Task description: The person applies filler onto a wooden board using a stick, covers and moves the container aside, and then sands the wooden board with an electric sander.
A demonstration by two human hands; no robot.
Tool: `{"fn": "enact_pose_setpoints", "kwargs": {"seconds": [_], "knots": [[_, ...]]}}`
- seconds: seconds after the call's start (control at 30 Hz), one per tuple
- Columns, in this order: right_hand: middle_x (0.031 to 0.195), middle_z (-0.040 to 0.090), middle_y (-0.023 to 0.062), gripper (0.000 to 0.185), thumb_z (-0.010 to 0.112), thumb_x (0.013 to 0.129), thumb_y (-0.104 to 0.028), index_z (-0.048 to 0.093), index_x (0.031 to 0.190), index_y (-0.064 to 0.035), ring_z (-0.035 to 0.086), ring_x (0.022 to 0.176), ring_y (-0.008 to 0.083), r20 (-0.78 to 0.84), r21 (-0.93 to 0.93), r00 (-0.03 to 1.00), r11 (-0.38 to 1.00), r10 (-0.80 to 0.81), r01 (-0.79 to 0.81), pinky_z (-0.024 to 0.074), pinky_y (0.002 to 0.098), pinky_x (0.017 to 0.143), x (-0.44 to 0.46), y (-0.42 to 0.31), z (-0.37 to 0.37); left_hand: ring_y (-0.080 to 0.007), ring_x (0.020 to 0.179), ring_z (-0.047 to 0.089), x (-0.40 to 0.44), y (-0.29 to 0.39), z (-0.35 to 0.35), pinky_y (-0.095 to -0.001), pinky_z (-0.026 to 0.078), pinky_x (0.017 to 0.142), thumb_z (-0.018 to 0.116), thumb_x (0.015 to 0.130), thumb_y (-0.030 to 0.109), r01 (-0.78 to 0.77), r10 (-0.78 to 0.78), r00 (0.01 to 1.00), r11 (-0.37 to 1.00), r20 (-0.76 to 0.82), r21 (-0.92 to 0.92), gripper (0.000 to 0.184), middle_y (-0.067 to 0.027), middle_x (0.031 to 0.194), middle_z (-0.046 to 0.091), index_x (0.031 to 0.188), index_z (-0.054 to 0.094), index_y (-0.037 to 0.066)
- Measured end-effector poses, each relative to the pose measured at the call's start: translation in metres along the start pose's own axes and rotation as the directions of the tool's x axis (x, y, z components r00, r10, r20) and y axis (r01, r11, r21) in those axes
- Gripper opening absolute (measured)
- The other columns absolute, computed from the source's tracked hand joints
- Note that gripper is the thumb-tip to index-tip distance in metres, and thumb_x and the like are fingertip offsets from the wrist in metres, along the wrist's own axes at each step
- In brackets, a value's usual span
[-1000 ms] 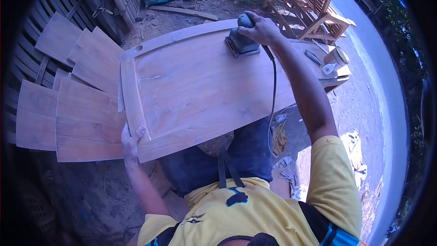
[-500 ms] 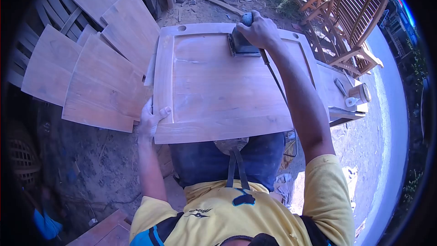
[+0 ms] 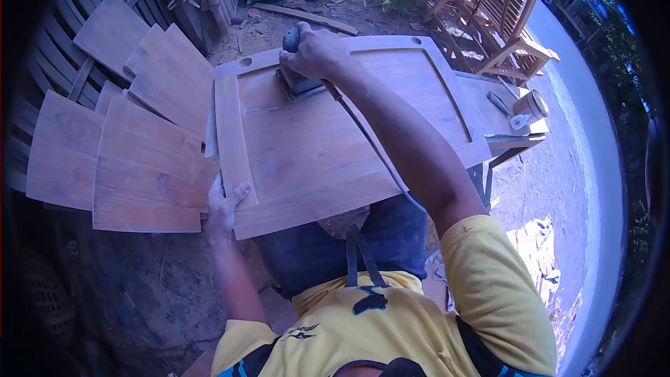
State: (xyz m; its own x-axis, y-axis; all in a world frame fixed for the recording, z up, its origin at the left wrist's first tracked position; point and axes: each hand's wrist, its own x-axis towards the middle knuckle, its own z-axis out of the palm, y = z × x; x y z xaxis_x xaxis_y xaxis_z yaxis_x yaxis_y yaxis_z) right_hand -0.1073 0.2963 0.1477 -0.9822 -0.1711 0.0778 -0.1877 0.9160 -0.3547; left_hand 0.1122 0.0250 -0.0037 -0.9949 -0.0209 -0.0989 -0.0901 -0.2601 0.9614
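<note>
A framed wooden cabinet door lies before me, its recessed panel dusted pale in places. My right hand is closed round the top of an electric sander, which sits at the upper left of the recessed panel, close to the frame. From the sander a dark cord runs down under my right forearm. At the door's lower left corner, my left hand grips the edge, thumb on top and the other fingers partly hidden beneath.
Several flat wooden panels lean against a slatted fence on the left. On the right, a small table carries a can, a white bottle and a dark-handled tool. Wooden slatted chairs stand behind it.
My right hand has moved the sander left across the panel, from the upper right area to the upper left. The door now appears tilted in view; my left hand keeps its hold.
</note>
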Motion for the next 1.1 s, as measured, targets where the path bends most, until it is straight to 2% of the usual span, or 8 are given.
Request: {"fn": "enact_pose_setpoints", "kwargs": {"seconds": [0.13, 0.2, 0.33, 0.5, 0.6, 0.67, 0.77, 1.1], "knots": [[0.12, 0.075, 0.0281, 0.09, 0.066, 0.092, -0.06, 0.046, 0.155, 0.0025, 0.073, 0.114, 0.0414, -0.106, -0.134, 0.988, 0.983, 0.109, -0.123, 0.0568, 0.0473, 0.1, 0.006, 0.1, -0.023, -0.0208, 0.114, 0.067, -0.001, 0.005, 0.003, -0.0346, 0.053, 0.102, 0.083, 0.085, 0.011, 0.014, -0.014, 1.0, 1.0, 0.005, 0.004, 0.07, -0.015, 0.126, 0.068, 0.145, 0.052, -0.008], [0.111, 0.077, 0.0272, 0.09, 0.065, 0.093, -0.059, 0.045, 0.155, 0.0027, 0.076, 0.105, 0.0399, -0.047, -0.066, 0.972, 0.97, 0.231, -0.233, 0.0575, 0.0459, 0.097, -0.005, 0.117, -0.046, -0.0201, 0.114, 0.067, 0.0, 0.004, 0.003, -0.0344, 0.053, 0.102, 0.083, 0.086, 0.014, 0.0, 0.001, 1.0, 1.0, -0.012, 0.022, 0.071, -0.0147, 0.126, 0.068, 0.146, 0.052, -0.008], [0.107, 0.077, 0.0278, 0.089, 0.063, 0.094, -0.058, 0.044, 0.156, 0.0031, 0.077, 0.1, 0.0405, -0.064, -0.116, 0.978, 0.972, 0.197, -0.204, 0.0573, 0.0472, 0.095, -0.008, 0.103, -0.044, -0.0205, 0.117, 0.066, 0.0, 0.006, 0.004, -0.035, 0.052, 0.102, 0.083, 0.085, 0.017, 0.004, -0.004, 1.0, 0.998, -0.006, 0.063, 0.073, -0.0149, 0.128, 0.067, 0.146, 0.052, -0.008], [0.108, 0.074, 0.0345, 0.095, 0.052, 0.096, -0.059, 0.037, 0.153, 0.0149, 0.073, 0.107, 0.0468, -0.067, -0.071, 0.998, 0.997, 0.006, -0.011, 0.0558, 0.0467, 0.099, 0.014, 0.04, 0.0, -0.02, 0.117, 0.066, 0.001, 0.006, 0.003, -0.0344, 0.052, 0.103, 0.084, 0.085, 0.015, 0.015, -0.014, 1.0, 0.998, -0.013, 0.065, 0.072, -0.0139, 0.129, 0.067, 0.146, 0.052, -0.007], [0.11, 0.074, 0.0353, 0.098, 0.05, 0.096, -0.058, 0.032, 0.153, 0.02, 0.072, 0.11, 0.0478, 0.031, -0.05, 0.999, 0.998, -0.025, 0.027, 0.0559, 0.0468, 0.099, 0.016, -0.018, 0.015, -0.0193, 0.116, 0.066, -0.001, 0.007, 0.005, -0.0338, 0.052, 0.103, 0.083, 0.085, 0.011, 0.001, -0.001, 1.0, 1.0, 0.006, 0.0, 0.071, -0.0131, 0.129, 0.067, 0.146, 0.052, -0.006], [0.095, 0.076, 0.0289, 0.106, 0.046, 0.096, -0.063, 0.024, 0.16, 0.0182, 0.076, 0.096, 0.0422, -0.005, 0.007, 0.995, 0.995, -0.102, 0.102, 0.0572, 0.0448, 0.095, 0.021, -0.044, 0.031, -0.0189, 0.117, 0.066, -0.002, 0.008, 0.007, -0.0337, 0.052, 0.103, 0.083, 0.085, 0.009, 0.006, -0.006, 1.0, 0.998, 0.007, -0.063, 0.071, -0.0128, 0.129, 0.067, 0.147, 0.052, -0.007], [0.109, 0.074, 0.0337, 0.104, 0.05, 0.096, -0.059, 0.026, 0.156, 0.0221, 0.073, 0.109, 0.0469, 0.086, 0.02, 0.987, 0.991, -0.136, 0.135, 0.0562, 0.0458, 0.1, 0.016, -0.077, 0.032, -0.0187, 0.117, 0.066, 0.0, 0.001, 0.002, -0.0337, 0.052, 0.104, 0.084, 0.084, 0.01, 0.006, -0.006, 1.0, 0.998, 0.009, -0.055, 0.073, -0.0126, 0.13, 0.067, 0.148, 0.051, -0.006], [0.11, 0.074, 0.0349, 0.102, 0.049, 0.098, -0.061, 0.029, 0.155, 0.0217, 0.073, 0.108, 0.0469, 0.04, -0.012, 0.993, 0.993, -0.116, 0.116, 0.0563, 0.0467, 0.1, 0.012, -0.079, 0.037, -0.0205, 0.12, 0.066, 0.0, 0.002, 0.006, -0.0344, 0.051, 0.107, 0.083, 0.084, 0.008, 0.003, -0.002, 1.0, 0.99, 0.004, -0.143, 0.076, -0.014, 0.132, 0.067, 0.15, 0.049, -0.007]]}}
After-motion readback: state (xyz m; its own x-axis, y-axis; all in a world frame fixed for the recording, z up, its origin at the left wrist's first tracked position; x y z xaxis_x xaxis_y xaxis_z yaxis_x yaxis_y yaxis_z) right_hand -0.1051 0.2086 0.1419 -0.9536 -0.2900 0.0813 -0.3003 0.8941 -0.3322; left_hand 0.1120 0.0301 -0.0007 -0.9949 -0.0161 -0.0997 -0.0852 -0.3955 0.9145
